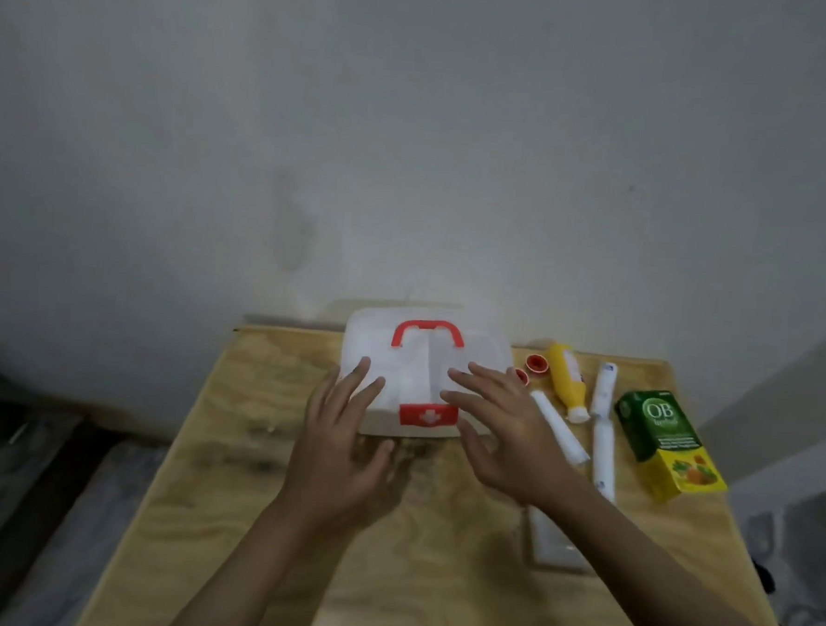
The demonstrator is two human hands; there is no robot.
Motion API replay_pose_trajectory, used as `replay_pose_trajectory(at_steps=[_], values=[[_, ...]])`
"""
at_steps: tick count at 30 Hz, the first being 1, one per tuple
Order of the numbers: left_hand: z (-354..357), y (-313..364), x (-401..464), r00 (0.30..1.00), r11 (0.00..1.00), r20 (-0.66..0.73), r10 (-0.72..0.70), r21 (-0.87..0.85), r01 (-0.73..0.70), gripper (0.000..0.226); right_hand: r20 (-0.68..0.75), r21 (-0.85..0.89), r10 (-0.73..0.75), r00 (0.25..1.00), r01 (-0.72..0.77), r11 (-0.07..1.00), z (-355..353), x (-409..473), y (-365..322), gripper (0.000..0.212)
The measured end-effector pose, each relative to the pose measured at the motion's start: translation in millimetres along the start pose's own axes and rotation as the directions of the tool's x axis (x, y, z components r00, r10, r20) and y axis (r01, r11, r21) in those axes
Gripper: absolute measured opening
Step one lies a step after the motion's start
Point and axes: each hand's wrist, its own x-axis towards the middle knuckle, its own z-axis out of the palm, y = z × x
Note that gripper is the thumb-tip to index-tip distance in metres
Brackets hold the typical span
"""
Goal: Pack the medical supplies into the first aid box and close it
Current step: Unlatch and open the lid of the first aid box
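**Both hands spread over a shut first aid box**

First aid box (424, 376): lying at the far middle of the wooden table (226, 495), close to the wall, long axis running left to right, red latch (428, 415) with white cross facing the person, red handle (427, 334) folded flat on the translucent white lid. Lid down.

Left hand (342, 446): fingers splayed and unclenched, fingertips over the box's near-left corner, palm hovering in front of it; contact hard to confirm through the blur. Right hand (503, 429): likewise splayed, gripping nothing, fingertips over the lid's right half just above the latch.

Beyond the right hand, away from the box: two red caps (537, 364), a yellow bottle (566, 378) lying with its white tip toward the person, two white rolls (558, 428) lengthwise near-to-far, and a green and yellow carton (666, 444) farthest out. Behind the right wrist, a flat clear packet (554, 544).
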Motion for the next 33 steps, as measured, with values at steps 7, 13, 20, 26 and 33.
replay_pose_trajectory(at_steps=[7,13,20,26,33], values=[[31,-15,-5,0.984,0.995,-0.176,0.029,-0.087,-0.045,0.068,-0.125,-0.151,-0.293,0.948,0.273,0.950,24,-7,25,0.028],[39,-18,-7,0.970,0.991,-0.227,0.083,-0.083,-0.104,0.069,-0.124,-0.329,-0.399,0.909,0.341,0.880,33,-7,32,0.030],[36,-21,-7,0.973,0.992,-0.207,0.106,-0.044,-0.117,0.071,-0.038,-0.474,-0.497,0.867,0.422,0.772,27,-12,32,0.027],[36,-18,-6,0.971,0.995,-0.219,0.098,0.028,-0.094,0.071,-0.179,-0.380,-0.413,0.893,0.325,0.866,21,-10,17,0.028],[39,-3,-11,0.957,0.985,-0.275,-0.097,-0.165,0.053,0.089,-0.249,-0.215,-0.264,0.932,0.212,0.953,12,1,-1,0.014]])
